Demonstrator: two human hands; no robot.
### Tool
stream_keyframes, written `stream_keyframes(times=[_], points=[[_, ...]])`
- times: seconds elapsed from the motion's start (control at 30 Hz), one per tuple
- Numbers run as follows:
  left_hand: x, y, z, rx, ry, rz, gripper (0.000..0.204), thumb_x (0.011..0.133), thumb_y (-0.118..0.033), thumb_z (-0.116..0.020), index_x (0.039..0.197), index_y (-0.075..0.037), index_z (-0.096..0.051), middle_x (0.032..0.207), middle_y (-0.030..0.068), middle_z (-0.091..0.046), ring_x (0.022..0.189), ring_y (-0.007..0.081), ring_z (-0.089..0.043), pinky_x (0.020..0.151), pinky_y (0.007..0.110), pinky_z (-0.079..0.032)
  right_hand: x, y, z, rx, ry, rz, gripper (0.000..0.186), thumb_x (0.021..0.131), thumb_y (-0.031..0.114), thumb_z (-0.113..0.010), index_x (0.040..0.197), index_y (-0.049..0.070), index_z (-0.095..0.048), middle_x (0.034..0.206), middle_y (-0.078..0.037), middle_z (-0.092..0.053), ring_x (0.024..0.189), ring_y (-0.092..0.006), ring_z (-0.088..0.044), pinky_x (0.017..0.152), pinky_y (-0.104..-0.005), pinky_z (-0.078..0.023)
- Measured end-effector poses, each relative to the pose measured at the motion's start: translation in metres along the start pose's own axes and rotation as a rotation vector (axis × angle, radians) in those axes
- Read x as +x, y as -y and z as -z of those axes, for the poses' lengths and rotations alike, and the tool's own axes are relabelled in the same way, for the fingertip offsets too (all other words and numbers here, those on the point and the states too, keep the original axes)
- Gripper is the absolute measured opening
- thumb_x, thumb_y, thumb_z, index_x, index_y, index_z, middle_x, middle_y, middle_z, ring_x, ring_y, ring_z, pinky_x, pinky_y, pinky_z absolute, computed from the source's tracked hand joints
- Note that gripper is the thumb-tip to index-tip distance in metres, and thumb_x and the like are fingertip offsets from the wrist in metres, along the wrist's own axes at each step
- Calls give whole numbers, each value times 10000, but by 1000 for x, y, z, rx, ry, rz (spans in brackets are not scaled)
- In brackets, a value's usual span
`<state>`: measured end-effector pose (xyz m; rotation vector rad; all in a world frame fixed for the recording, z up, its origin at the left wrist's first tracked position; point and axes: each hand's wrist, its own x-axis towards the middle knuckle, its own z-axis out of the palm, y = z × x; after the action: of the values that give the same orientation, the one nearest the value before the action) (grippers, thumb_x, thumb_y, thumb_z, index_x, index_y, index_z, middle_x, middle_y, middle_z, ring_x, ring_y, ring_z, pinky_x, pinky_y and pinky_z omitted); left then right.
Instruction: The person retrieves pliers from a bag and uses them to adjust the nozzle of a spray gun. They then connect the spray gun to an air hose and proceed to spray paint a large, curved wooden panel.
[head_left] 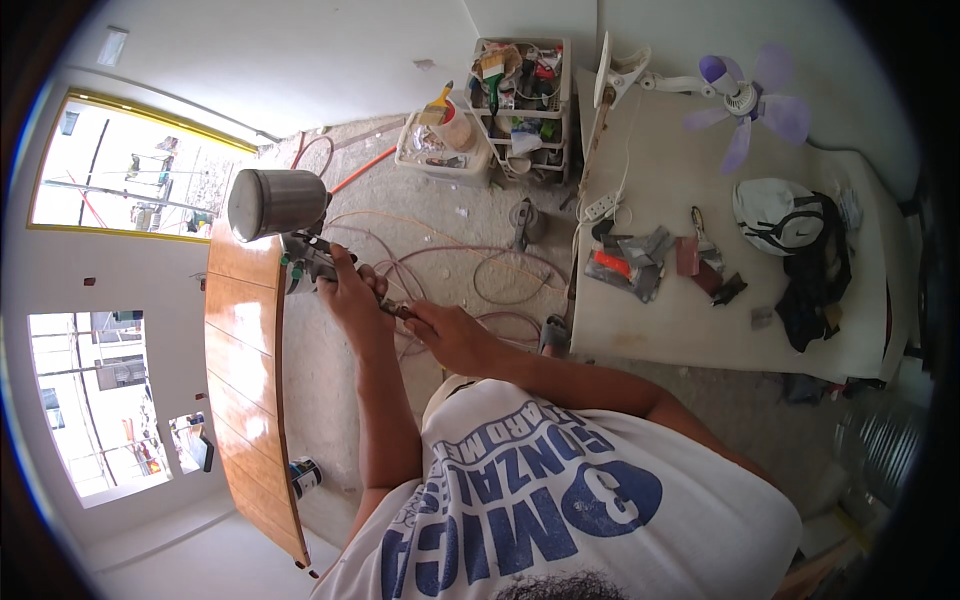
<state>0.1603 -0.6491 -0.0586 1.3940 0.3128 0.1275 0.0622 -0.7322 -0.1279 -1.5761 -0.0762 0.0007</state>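
Observation:
A spray gun [305,255] with a metal cup [275,205] on top is held up in front of me. My left hand [350,300] is closed on its body and handle. Lower and to the right, my right hand [430,325] grips the fitting at the handle's bottom, where its fingers partly hide it. The gun's nozzle end is near the edge of a glossy wooden panel [240,380] with grooved boards, which stands on the left.
Coiled hoses [500,275] lie on the concrete floor. Plastic bins [440,160] with brushes and a tiered cart [520,80] stand at the back. On the right, a pale table [640,320] bears tools, a bag [770,215] and a fan [740,100]. A paint can [306,477] sits beside the panel.

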Motion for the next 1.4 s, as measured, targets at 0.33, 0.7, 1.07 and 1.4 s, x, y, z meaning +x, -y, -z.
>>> stream_keyframes(times=[0.33, 0.7, 1.07, 1.4], points=[[-31, -27, -4, -34, 250, 110, 358, 1034, -423, -547, 983, -78, -467, 873, 22, -489, 543, 69, -383, 435, 230, -332, -8, 35, 37, 701, 466, -295, 291, 1036, 302, -549, 1013, 16, -504, 779, -54, -580, 689, -119, -609, 549, -299, -489], [-44, -61, -16, 3, 200, -25, 448, 1041, -520, -467, 958, -80, -473, 859, 29, -487, 515, 78, -379, 415, 237, -313, -14, 60, 20, 24, 181, 86, 308, 1064, 309, -443, 1042, 1, -462, 791, -255, -586, 771, -479, -594, 674, -520, -436], [-39, -56, -12, -25, 210, -18, 432, 1035, -502, -497, 941, -80, -479, 845, 26, -483, 503, 74, -380, 412, 238, -317, -15, 60, 15, -23, 183, 12, 263, 1049, 259, -482, 1035, -3, -456, 763, -266, -605, 785, -489, -617, 670, -530, -442], [-28, -52, -12, -43, 220, -16, 442, 1030, -524, -492, 975, -85, -490, 840, 12, -478, 530, 70, -373, 423, 224, -307, -14, 46, 20, 35, 185, 102, 331, 1015, 270, -568, 1184, -3, -491, 827, -208, -624, 782, -362, -645, 712, -441, -486]])
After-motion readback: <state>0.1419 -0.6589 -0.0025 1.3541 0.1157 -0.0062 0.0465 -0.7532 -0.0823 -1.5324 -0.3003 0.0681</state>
